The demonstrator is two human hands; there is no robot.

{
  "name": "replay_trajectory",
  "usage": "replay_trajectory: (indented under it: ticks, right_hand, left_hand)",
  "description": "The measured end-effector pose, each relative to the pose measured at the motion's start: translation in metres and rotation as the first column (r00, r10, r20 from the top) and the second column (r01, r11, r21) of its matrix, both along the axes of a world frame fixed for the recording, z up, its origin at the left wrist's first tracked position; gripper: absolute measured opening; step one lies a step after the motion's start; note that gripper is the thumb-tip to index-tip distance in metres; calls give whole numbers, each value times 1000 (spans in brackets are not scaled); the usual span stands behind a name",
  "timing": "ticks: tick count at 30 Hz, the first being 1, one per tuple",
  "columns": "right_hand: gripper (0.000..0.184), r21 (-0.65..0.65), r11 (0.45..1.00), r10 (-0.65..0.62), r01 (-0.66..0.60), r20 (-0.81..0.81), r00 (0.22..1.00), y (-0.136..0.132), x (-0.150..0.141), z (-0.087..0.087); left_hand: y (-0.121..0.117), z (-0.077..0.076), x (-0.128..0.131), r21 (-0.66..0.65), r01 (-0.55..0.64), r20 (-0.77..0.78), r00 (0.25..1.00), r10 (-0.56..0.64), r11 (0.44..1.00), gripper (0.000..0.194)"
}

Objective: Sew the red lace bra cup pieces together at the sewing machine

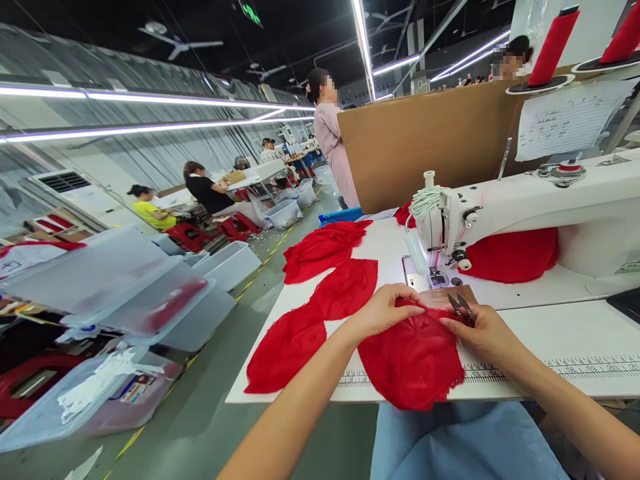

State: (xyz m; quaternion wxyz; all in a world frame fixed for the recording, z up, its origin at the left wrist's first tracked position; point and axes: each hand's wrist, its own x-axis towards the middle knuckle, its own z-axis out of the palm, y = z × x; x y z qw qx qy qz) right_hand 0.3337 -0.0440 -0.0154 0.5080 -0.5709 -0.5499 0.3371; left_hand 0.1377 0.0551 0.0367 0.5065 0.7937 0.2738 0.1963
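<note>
Left hand (pixel 383 312) is pinching the top edge of a red fabric piece (pixel 415 363), which is lying on the table (pixel 560 327) before the sewing machine (pixel 500 207), overhanging the front. Right hand (pixel 483 330) is gripping thread snips (pixel 464 309); best be holding cloth flat, angling blades away to avoid nicks.

Roofed by a dark ceiling (pixel 305 30), strung with long tube lights (pixel 45 92) and white fans (pixel 177 48). Curtained along the left in grey sheeting (pixel 100 67). Floored in grey-green (pixel 215 407), striped with a yellow line (pixel 131 440). Furnished farther back with red stools (pixel 189 235) and a white surface (pixel 257 175).
</note>
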Motion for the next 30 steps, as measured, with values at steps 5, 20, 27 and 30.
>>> replay_trajectory:
  ticks: [5, 20, 27, 30]
  right_hand:
    - [44, 23, 996, -80, 81, -30, 996, -12, -9, 3]
    - [34, 64, 995, -79, 72, 121, 989, -27, -6, 12]
    - [49, 54, 999, -28, 12, 313, 949, -32, 21, 12]
    - [49, 58, 998, -40, 21, 357, 933, -32, 21, 10]
  left_hand:
    - [0, -10, 0, 3, -31, -22, 999, 31, 1000, 24]
    - [-25, -9, 17, -516, -56, 120, 983, 137, 855, 40]
    - [-25, -6, 13, -579, -15, 123, 987, 105, 815, 37]
    - [-26, -5, 15, -564, -54, 101, 986, 133, 824, 41]
